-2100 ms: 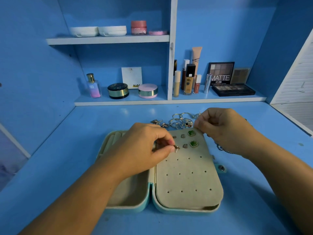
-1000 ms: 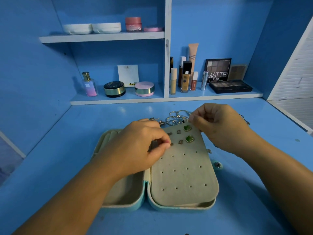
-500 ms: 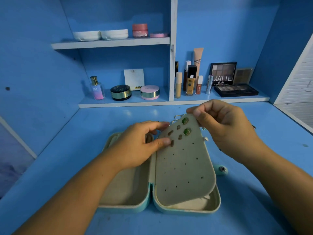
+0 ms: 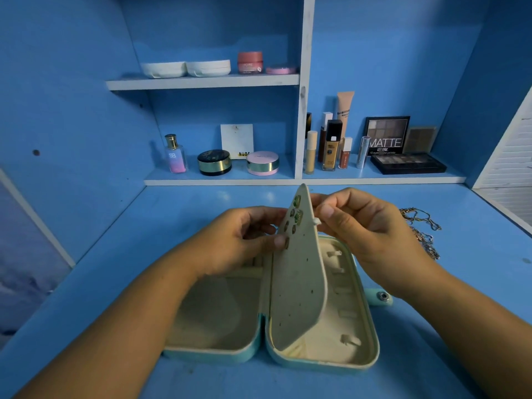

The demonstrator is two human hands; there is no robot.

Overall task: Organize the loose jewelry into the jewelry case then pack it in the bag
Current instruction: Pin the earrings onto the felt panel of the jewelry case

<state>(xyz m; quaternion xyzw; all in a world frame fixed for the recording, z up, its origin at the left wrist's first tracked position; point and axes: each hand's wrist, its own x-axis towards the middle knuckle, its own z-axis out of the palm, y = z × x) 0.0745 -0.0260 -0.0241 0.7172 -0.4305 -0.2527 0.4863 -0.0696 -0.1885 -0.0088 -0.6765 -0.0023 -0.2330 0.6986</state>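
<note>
Jewelry case (image 4: 213, 357): teal shell, smooth, faint sheen, plastic or faux leather; lining cream, matt, velvety cloth; earring panel (image 4: 299, 283) same matt nap; earrings (image 4: 298, 216): green stones, glossy; snap (image 4: 383, 296) on tab: polished metal; chains (image 4: 423, 226): bright metal, fine links; table (image 4: 431, 370): blue paint, smooth, low gloss.

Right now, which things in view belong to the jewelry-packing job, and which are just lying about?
Job: jewelry case; its earring panel, held raised by the right hand; earrings pinned on it; loose chains on the desk.
Lying about: perfume bottle, compacts, foundation bottle, eyeshadow palette, pink jar, all on the shelves.
</note>
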